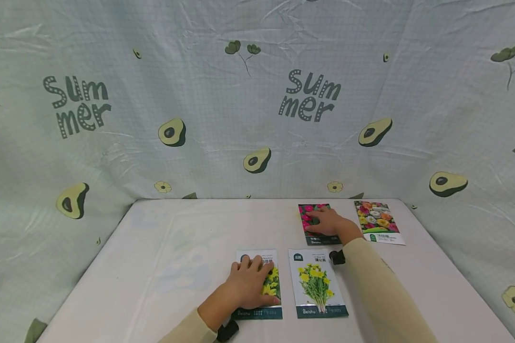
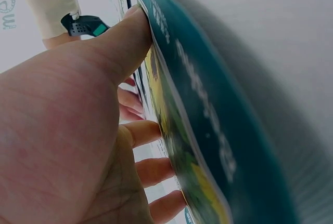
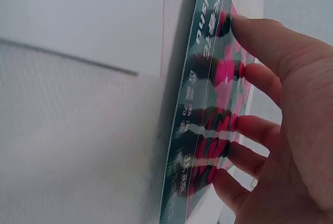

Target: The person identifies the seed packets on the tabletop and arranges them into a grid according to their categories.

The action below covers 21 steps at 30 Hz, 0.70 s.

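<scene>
Fingers of the left hand [image 1: 250, 284] lie apart on a yellow-flower seed packet [image 1: 272, 282] in the head view; the right hand [image 1: 328, 222] partly covers a periwinkle packet [image 1: 319, 240] farther back on the white table [image 1: 184, 267], beyond a flat, rectangular dandelion packet [image 1: 316, 287]. Left wrist view: thumb and fingertips touch the seed packet's glossy, teal-edged face. Right wrist view: separated fingertips touch the mirror-like periwinkle packet.

- Pink-flower pkt [image 3: 210, 86]: looks plastic, v. shiny & smooth, like a mirror
- Left yellow-flower pkt [image 1: 272, 286]: smooth, bit shiny
- Table top [image 1: 176, 267]: matt, w/ tiny lines
- Back sheet [image 1: 214, 105]: crinkly, bit shiny
- Sleeves [image 1: 382, 286]: matt, soft-looking cloth
</scene>
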{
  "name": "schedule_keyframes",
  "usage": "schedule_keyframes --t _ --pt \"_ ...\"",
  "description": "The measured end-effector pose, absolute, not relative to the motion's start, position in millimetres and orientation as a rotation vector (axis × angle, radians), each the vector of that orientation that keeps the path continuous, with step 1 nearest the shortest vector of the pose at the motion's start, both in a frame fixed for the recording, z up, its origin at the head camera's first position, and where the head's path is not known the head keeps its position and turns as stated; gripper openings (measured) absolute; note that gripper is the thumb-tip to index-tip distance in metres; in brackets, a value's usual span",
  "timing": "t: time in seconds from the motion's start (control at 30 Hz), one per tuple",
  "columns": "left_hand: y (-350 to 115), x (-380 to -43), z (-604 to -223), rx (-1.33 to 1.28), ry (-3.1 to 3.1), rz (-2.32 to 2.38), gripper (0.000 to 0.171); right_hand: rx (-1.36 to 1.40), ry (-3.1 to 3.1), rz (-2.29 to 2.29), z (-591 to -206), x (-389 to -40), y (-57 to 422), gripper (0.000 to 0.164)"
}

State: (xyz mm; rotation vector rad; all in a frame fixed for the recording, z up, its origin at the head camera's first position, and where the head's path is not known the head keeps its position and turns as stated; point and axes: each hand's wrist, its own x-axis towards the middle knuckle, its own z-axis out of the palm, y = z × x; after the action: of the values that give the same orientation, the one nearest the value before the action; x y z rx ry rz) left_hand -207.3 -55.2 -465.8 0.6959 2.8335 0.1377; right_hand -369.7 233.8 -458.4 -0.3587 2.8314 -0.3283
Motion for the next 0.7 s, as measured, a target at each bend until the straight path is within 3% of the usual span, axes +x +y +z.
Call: schedule_keyframes --t 0.7 --pt "-57.1 -208.7 -466.1 0.703 2.837 0.15 0.089 -0.319 2.864 -0.316 -461.8 -372.6 214.6 0.068"
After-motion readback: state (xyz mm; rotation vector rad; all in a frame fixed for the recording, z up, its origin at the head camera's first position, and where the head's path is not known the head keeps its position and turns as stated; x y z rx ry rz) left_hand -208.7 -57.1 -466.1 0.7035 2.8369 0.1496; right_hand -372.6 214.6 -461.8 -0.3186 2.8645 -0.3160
